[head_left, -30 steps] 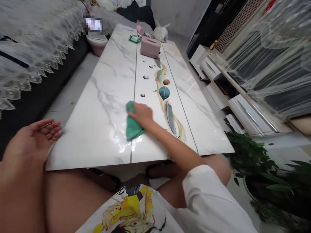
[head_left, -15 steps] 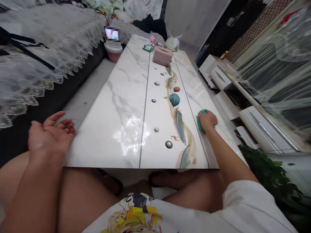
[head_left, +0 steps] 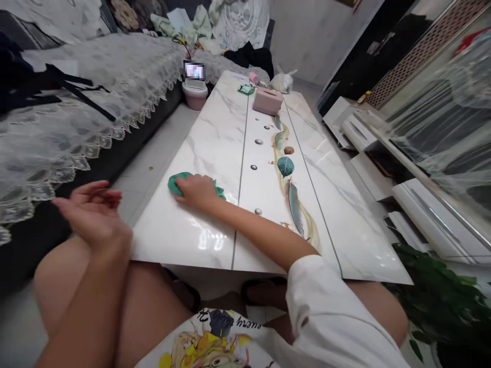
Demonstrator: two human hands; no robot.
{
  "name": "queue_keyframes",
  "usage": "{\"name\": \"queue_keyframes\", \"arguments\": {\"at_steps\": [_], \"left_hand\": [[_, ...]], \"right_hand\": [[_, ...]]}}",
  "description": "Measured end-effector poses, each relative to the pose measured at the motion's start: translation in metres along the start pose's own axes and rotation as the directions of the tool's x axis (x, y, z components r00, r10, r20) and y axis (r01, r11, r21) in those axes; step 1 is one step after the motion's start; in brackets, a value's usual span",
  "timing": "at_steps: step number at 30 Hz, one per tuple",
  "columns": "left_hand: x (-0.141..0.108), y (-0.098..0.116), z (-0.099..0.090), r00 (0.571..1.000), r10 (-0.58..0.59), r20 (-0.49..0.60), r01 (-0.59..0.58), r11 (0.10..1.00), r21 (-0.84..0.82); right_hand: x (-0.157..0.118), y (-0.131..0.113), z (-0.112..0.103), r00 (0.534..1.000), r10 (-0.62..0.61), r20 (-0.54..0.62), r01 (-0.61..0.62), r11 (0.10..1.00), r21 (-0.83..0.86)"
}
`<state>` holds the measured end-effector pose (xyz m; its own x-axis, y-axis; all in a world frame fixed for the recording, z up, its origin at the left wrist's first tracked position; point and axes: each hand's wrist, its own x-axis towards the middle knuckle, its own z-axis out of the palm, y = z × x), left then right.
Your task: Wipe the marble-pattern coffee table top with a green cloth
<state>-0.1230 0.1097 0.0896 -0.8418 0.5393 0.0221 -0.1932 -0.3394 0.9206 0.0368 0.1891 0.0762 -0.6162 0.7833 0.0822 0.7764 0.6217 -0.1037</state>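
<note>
My right hand [head_left: 197, 193] presses a green cloth [head_left: 177, 183] onto the left part of the white marble-patterned table [head_left: 199, 153]. Its fingers curl over the cloth, which sticks out on both sides of the hand. The right forearm stretches across the table from the right. At the table's near left corner my left hand [head_left: 95, 212] is held palm up over my thigh, fingers apart and loosely curled, with nothing in it. The table's middle strip bears a pattern of feathers, a leaf and round silver spots.
On the far part of the table are a pink tissue box [head_left: 267, 100], a small green packet [head_left: 246, 89] and a plastic bag [head_left: 282, 82]. A lace-covered sofa [head_left: 126, 66] runs along the left. White drawers [head_left: 425, 214] and a plant [head_left: 441, 286] are at right.
My right hand has carried the green cloth from the table's right side across to its left side. My left hand has turned slightly, and the camera view has shifted a little.
</note>
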Motion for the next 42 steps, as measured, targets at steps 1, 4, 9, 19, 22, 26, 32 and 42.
{"name": "queue_keyframes", "arguments": {"at_steps": [1,4,9,19,22,26,32,42], "left_hand": [[0.006,0.002,-0.005,0.997,0.066,-0.049,-0.066,0.998,0.013],[0.021,0.006,-0.020,0.989,0.072,-0.133,-0.060,0.994,0.091],[0.029,0.012,-0.023,0.993,-0.063,-0.102,0.073,0.993,0.097],[0.018,0.010,-0.008,0.995,-0.090,-0.031,0.094,0.980,0.174],[0.019,0.010,-0.008,0.997,-0.073,0.000,0.072,0.983,0.167],[0.025,0.015,-0.013,0.997,-0.069,-0.025,0.072,0.985,0.154],[0.032,0.016,-0.018,0.997,-0.063,-0.055,0.071,0.985,0.160],[0.032,0.026,-0.027,0.984,-0.147,-0.104,0.163,0.972,0.170]], "right_hand": [[-0.003,0.018,-0.006,0.999,0.042,0.016,-0.042,0.999,-0.004],[-0.026,0.099,-0.035,0.923,0.385,-0.008,-0.385,0.923,-0.003],[-0.148,0.243,-0.082,0.550,0.822,-0.144,-0.832,0.555,-0.010],[-0.244,0.333,-0.068,0.202,0.942,-0.268,-0.972,0.227,0.064],[-0.173,0.297,-0.062,0.365,0.905,-0.218,-0.913,0.394,0.106],[-0.069,0.194,-0.050,0.680,0.723,-0.123,-0.707,0.690,0.155],[0.044,-0.005,0.004,0.990,0.140,0.005,-0.139,0.979,0.146],[0.034,0.091,-0.031,0.900,0.436,-0.015,-0.435,0.899,0.059]]}}
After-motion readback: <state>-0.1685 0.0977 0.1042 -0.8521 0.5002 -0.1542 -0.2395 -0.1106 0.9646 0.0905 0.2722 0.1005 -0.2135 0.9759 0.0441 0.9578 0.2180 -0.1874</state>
